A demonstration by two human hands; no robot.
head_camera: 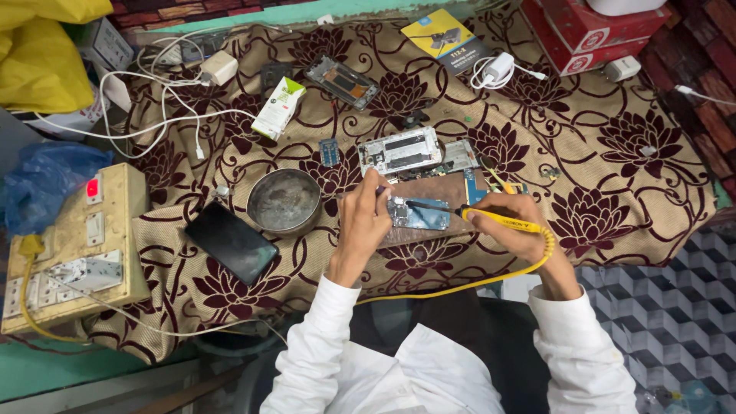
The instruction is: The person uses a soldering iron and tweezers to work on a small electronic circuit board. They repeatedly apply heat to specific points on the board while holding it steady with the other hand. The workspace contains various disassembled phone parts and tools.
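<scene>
1 head-worn view, steeply downward, close above the cloth-covered table (613, 153).

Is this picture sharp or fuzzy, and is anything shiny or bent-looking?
Head view: mostly sharp, evenly lit with soft shadows; the left hand and right hand holding the yellow soldering iron look slightly soft; the black phone shows a dull sheen, the metal bowl a faint one; the edges bend a little from the wide lens.

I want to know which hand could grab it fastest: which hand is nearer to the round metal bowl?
Left. The left hand sits just right of the metal bowl, pressing on the circuit board. The right hand, holding the yellow soldering iron, is farther right, beyond the board.
</scene>
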